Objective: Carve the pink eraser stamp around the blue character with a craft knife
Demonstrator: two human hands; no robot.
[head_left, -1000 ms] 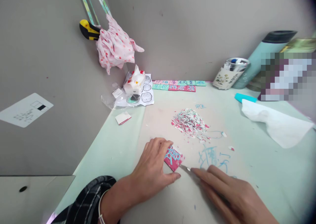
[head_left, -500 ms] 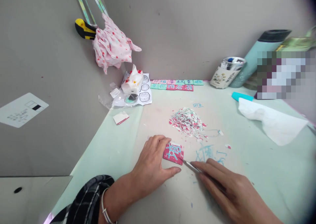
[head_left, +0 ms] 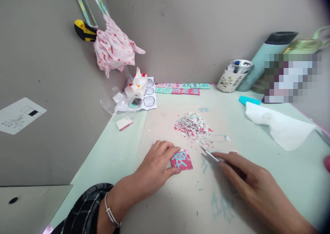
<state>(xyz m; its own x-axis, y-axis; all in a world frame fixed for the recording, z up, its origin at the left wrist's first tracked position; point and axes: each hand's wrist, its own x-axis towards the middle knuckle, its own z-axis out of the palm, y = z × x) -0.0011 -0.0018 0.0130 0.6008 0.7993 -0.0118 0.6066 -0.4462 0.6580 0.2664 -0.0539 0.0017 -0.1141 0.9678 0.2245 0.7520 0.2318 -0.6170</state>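
A small square red carving block (head_left: 186,163) lies flat on the work mat, with a light blue character standing out on its face. My left hand (head_left: 157,168) holds the block at its left side, index finger at the top edge and thumb at the near edge. In my right hand (head_left: 247,175) is a slim silver craft knife (head_left: 211,156), gripped like a pen. Its tip is off the block, up and to the right of it, near the lower edge of a pile of red, white and blue shavings (head_left: 193,125).
Rows of carved blocks (head_left: 185,91) line the back wall. At left are a tissue pack (head_left: 136,87) and a small white-and-red block (head_left: 124,123). A pen jar (head_left: 233,77), a teal bottle (head_left: 265,62) and a white tissue (head_left: 278,125) are at right. A pink cloth bag (head_left: 114,48) hangs at left.
My right hand has lifted the knife tip off the block and moved it up and right. My left thumb has closed in onto the block's near edge, and the block has turned slightly.
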